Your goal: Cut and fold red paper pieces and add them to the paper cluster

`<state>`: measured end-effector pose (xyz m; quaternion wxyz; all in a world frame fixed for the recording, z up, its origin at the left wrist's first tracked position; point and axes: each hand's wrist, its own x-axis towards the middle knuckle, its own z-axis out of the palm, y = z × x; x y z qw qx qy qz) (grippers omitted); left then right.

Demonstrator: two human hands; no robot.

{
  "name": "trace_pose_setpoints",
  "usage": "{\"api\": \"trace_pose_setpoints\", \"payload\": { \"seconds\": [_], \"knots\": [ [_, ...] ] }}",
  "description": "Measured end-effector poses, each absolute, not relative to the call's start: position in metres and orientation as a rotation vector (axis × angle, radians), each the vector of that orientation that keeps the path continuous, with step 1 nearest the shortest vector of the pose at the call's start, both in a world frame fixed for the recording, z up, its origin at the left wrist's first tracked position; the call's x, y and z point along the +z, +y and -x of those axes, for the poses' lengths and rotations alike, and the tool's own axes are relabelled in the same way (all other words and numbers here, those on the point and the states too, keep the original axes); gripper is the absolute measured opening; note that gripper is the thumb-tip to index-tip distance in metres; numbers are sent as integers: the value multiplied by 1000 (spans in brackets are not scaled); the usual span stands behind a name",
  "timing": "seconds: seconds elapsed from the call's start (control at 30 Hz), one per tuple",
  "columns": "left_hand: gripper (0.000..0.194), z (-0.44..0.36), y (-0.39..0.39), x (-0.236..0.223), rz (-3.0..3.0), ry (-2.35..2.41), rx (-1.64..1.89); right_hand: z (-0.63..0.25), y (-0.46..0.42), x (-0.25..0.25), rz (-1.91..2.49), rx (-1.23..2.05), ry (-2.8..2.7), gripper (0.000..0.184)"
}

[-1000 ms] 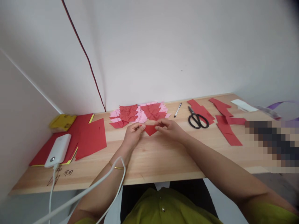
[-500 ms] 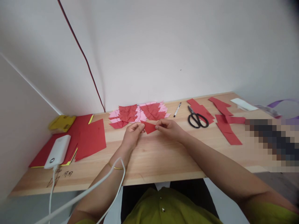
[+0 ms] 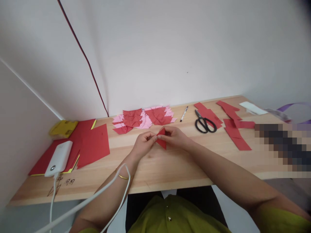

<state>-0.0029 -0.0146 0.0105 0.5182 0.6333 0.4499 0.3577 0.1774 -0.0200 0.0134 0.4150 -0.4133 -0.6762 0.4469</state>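
Note:
A small folded piece of red paper [image 3: 163, 143] is held above the wooden table, in front of my body. My left hand [image 3: 145, 142] pinches its left corner between thumb and fingers. My right hand [image 3: 173, 137] grips the same paper from the right, the thumb lying across its face and the fingers behind. Part of the paper is hidden by the right thumb. Just beyond my hands lie folded red paper pieces [image 3: 159, 116] and pink ones [image 3: 145, 121], grouped in overlapping rows near the wall.
To the right lie black-handled scissors [image 3: 205, 124], a marker pen [image 3: 184, 114], red paper strips [image 3: 237, 139] and a white paper piece [image 3: 253, 108]. At left are red sheets [image 3: 94, 145], a yellow packet [image 3: 63, 128] and a white power bank [image 3: 59, 158]; its white cable [image 3: 51, 200] crosses my left forearm.
The red paper has turned from lying wide between my hands to standing upright with a point downward. My left hand has moved right, closer to my right hand.

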Motion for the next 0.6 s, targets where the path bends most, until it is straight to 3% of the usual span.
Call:
{"api": "trace_pose_setpoints", "payload": {
  "seconds": [0.33, 0.6],
  "knots": [
    [27, 4, -14, 10, -1443, 1098, 891, -192, -16, 24, 1112, 975, -1409, 28],
    [18, 6, -5, 2, -1180, 964, 1100, -183, -17, 11, 1027, 1166, -1730, 22]
  ]
}}
